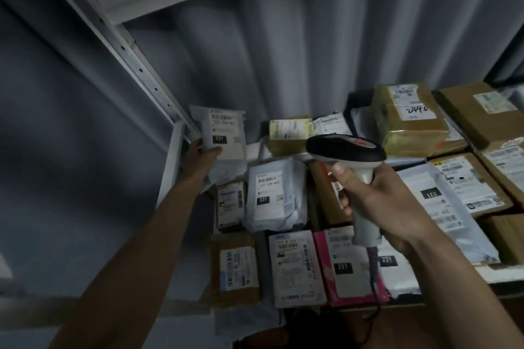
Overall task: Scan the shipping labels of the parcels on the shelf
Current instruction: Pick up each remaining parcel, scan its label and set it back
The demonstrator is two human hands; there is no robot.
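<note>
Head view. The left grip holds a white mailer by its lower left corner, thumb across the front face and fingers behind it. The mailer stands nearly upright, raised above the parcels beneath it, with its shipping label facing the camera; a black block reading "231" sits just right of the thumb. A white steel shelf upright runs diagonally above and to the left of this grip.

The right grip is closed round the pale handle of a barcode scanner. The thumb lies near the top of the handle, just under the black head, and the fingers wrap the shaft. The scanner head points away from the camera and to the left, toward the held mailer, and is well apart from it. A dark cable hangs from the handle base below this grip.

Between the two grips lies a second white mailer, label up, also marked "231". Below the right grip lie a pink mailer and a white-labelled packet, side by side and touching. Beyond the scanner head sits a small cardboard box. Right of the right grip lies a taped brown carton and a flat grey mailer. All rest on the shelf, packed edge to edge. A corrugated grey wall stands behind the shelf.
</note>
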